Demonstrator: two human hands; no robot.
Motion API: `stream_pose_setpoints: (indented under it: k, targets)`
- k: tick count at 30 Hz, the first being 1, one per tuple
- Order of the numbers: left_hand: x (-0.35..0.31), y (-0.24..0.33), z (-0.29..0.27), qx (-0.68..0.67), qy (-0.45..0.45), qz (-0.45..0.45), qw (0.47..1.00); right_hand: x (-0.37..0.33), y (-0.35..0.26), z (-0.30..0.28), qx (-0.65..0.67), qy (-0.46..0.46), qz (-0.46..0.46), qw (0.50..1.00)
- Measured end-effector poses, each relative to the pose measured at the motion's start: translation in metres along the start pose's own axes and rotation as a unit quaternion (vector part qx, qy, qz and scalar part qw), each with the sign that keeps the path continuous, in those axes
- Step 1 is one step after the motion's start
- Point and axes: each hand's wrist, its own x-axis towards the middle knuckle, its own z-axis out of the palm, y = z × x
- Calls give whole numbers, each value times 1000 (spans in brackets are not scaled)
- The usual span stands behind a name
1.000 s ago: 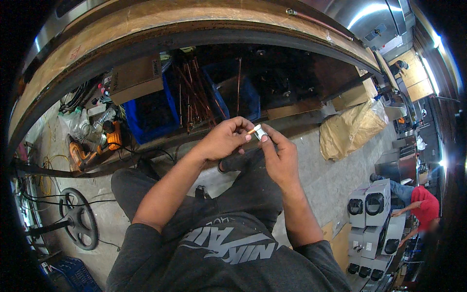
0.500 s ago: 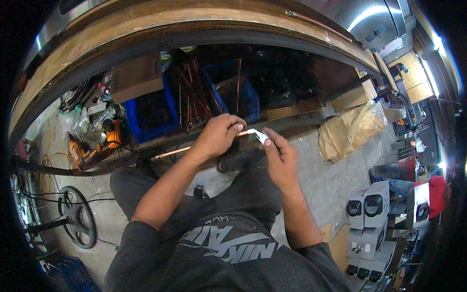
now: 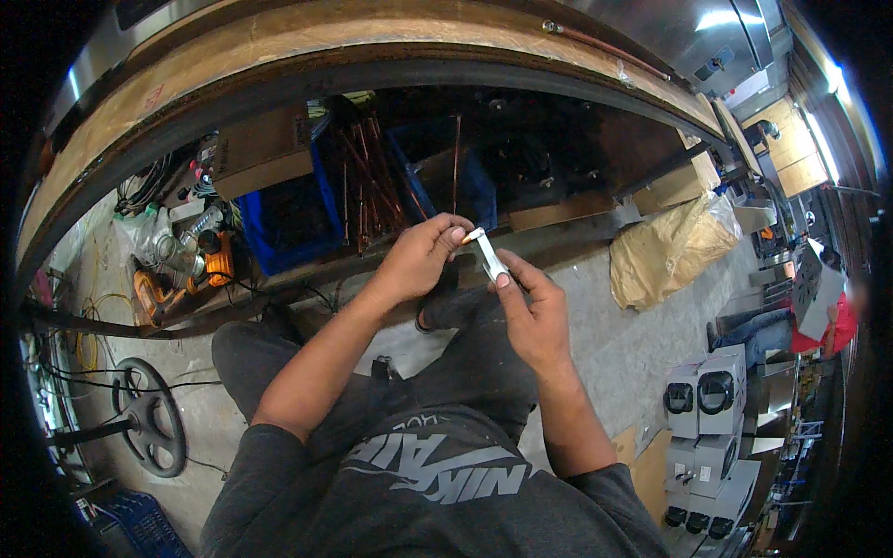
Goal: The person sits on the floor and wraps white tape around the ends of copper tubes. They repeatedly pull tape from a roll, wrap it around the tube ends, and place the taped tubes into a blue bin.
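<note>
My left hand [image 3: 423,256] is closed, thumb and fingers pinching a thin copper tube [image 3: 470,238]. Only a short piece of the tube shows past the fingertips; the rest is hidden by the hand and forearm. White material covers its tip. From that tip a white strip [image 3: 488,254], looking like thread seal tape, stretches down to my right hand [image 3: 532,307]. That hand is closed too, with the strip's other end pinched between thumb and forefinger. Both hands are held above my lap, in front of the bench's lower shelf.
Blue bins [image 3: 290,223] and several copper tubes [image 3: 372,177] occupy the shelf under the wooden bench edge [image 3: 372,42]. An orange power tool [image 3: 158,296] lies left, above a black handwheel [image 3: 149,416]. A brown paper bag [image 3: 665,256] and stacked grey units [image 3: 707,418] stand right, near a person in red [image 3: 842,325].
My right hand has drawn slightly down, and the white strip between the hands is longer. The tube has turned, its long part now out of sight. The person at right has shifted a grey panel.
</note>
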Motion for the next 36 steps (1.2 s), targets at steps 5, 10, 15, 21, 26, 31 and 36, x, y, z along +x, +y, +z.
stream_pose_setpoints:
  k: [5, 10, 15, 21, 26, 31, 36]
  targets:
    - [-1, 9, -16, -200, -140, -150, 958, 1, 7, -1, -36, 23, -10, 999]
    - [-10, 26, -27, -379, -202, -147, 891, 9, -1, -6, -123, 46, -81, 988]
    - [-5, 29, -33, -321, -201, -93, 921, 13, -4, -11, -103, 19, -33, 994]
    - [-5, 35, -28, -237, -152, -96, 955, 16, -13, -12, -65, 5, 9, 998]
    - [-3, 28, -27, -271, -178, -96, 941, 16, -13, -13, -70, 4, 12, 997]
    - [-9, 29, -14, -259, -165, -140, 941, 16, -14, -11, -45, -8, -10, 999]
    - [-10, 33, -4, -163, -148, -93, 971, 15, -14, -6, -17, -2, -3, 1000]
